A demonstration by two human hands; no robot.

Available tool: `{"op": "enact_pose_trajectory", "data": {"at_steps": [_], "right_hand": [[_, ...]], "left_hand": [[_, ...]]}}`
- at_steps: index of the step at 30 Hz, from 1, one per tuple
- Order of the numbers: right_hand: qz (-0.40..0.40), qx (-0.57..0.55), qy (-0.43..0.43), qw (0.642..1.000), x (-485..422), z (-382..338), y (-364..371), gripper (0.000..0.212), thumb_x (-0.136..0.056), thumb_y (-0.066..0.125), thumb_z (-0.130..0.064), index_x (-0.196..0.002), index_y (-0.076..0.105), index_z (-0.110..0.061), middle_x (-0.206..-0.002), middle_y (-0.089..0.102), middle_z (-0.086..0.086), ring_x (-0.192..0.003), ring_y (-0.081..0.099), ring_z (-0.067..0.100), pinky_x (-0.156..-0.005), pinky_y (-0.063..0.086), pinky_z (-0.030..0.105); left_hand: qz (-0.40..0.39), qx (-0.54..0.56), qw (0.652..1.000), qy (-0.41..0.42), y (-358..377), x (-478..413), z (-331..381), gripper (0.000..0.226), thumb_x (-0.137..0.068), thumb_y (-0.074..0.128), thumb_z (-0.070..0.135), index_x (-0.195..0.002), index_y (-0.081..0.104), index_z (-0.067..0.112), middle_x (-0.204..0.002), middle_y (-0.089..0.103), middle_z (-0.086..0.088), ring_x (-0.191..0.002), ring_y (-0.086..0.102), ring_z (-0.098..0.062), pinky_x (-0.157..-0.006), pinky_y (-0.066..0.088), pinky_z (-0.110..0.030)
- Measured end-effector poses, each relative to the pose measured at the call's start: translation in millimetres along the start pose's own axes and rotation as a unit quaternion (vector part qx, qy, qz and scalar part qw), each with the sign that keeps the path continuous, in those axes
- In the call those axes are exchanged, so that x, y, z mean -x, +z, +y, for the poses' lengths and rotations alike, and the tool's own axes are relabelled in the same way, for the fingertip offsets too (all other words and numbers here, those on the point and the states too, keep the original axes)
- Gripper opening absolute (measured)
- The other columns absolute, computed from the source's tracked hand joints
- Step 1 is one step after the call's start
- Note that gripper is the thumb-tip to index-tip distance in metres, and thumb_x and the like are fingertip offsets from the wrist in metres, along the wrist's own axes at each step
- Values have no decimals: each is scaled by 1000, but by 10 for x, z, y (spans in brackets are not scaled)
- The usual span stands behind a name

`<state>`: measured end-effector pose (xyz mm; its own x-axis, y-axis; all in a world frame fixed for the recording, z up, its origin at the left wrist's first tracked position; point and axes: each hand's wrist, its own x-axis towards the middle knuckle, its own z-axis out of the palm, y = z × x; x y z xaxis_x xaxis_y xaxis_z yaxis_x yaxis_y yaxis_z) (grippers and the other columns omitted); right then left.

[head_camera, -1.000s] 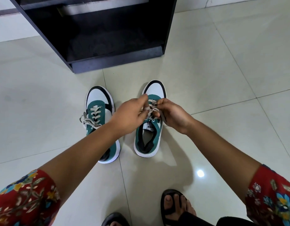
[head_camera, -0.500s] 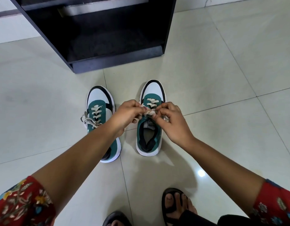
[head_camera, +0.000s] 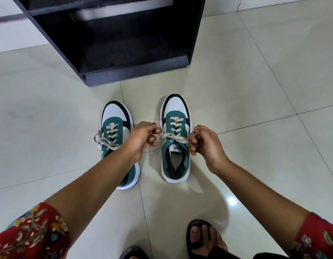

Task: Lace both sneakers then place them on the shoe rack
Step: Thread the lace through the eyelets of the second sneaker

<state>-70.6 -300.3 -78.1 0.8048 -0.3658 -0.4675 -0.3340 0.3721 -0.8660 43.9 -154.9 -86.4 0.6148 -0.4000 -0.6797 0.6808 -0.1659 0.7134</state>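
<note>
Two green, white and black sneakers stand side by side on the tiled floor, toes pointing at the rack. The left sneaker [head_camera: 115,116] has its beige lace tied in a bow; my left forearm covers its heel. The right sneaker [head_camera: 176,157] is laced up, and its beige lace [head_camera: 171,136] runs taut across the tongue. My left hand [head_camera: 143,136] pinches one end of that lace beside the shoe's left edge. My right hand [head_camera: 206,144] pinches the other end at the shoe's right edge. The black shoe rack [head_camera: 135,74] stands just beyond the sneakers.
My feet in black sandals [head_camera: 201,238] are at the bottom of the view. Pale glossy floor tiles [head_camera: 255,90] spread to the right and left of the rack. A white wall runs behind the rack at the top left.
My hands, close together over the right sneaker's tongue a second ago, have moved apart to either side of the shoe, drawing the lace ends out tight.
</note>
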Motion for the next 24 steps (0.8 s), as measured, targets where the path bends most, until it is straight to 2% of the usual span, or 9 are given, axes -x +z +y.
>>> {"op": "enact_pose_trajectory", "data": {"at_steps": [4,7,9,11,16,18,20,22,24], "right_hand": [[35,52,13,998,22,51,-14,34,-93,35,-5,-60,37,-15,-43,34,-10,-37,29,8,-42,28,23],[44,53,30,997,4,45,-37,37,-93,37,-7,-57,33,-16,-40,32,-12,-34,26,5,-38,25,20],[38,69,47,996,-13,58,-52,38,-92,38,-8,-56,32,-17,-39,32,-12,-34,25,5,-38,23,19],[23,87,63,994,-21,65,-61,38,-92,37,-8,-56,32,-18,-38,33,-14,-34,24,5,-39,19,20],[2,73,73,995,-17,67,-117,37,-93,37,-9,-58,31,-18,-43,29,-11,-37,21,6,-42,19,24],[-1,65,79,995,-11,71,-118,37,-93,37,-9,-58,31,-18,-44,28,-10,-38,20,7,-44,19,24],[1,68,86,994,-2,69,-135,37,-93,38,-10,-58,31,-18,-44,29,-10,-41,21,9,-46,20,25],[-5,111,78,991,17,33,-173,35,-94,41,-13,-60,35,-18,-47,40,-9,-46,29,12,-49,29,27],[-19,169,57,984,48,-11,-208,30,-94,47,-19,-65,42,-18,-68,58,-3,-56,45,12,-57,39,24]], "left_hand": [[56,-168,980,88,13,-1,-101,19,-92,44,11,-76,39,20,-62,50,1,-34,34,0,-45,28,-23],[44,-247,954,166,19,-8,-129,25,-91,44,7,-73,38,23,-62,52,0,-52,50,-5,-62,36,-31],[39,-247,954,167,-9,-27,-107,24,-90,42,2,-74,38,20,-64,52,-1,-59,51,-11,-63,37,-23],[37,-240,957,162,-29,-48,-104,23,-89,42,0,-75,38,17,-63,50,-2,-54,51,-5,-52,35,-15],[50,-249,954,156,-22,-96,-120,25,-89,44,1,-72,36,18,-63,52,-1,-64,56,-13,-58,39,-18],[59,-241,957,151,-15,-94,-100,27,-88,44,0,-71,35,19,-60,53,-2,-68,57,-14,-64,38,-25],[66,-221,962,144,-17,-46,-129,26,-89,46,2,-71,36,18,-61,58,-3,-63,56,-17,-60,37,-31],[69,-190,969,141,-47,72,-179,21,-90,51,5,-75,40,15,-70,66,-7,-59,60,-13,-58,41,-30],[76,-202,963,160,-103,218,-183,8,-88,58,12,-86,50,11,-91,68,-9,-77,66,-12,-63,48,-28]]}}
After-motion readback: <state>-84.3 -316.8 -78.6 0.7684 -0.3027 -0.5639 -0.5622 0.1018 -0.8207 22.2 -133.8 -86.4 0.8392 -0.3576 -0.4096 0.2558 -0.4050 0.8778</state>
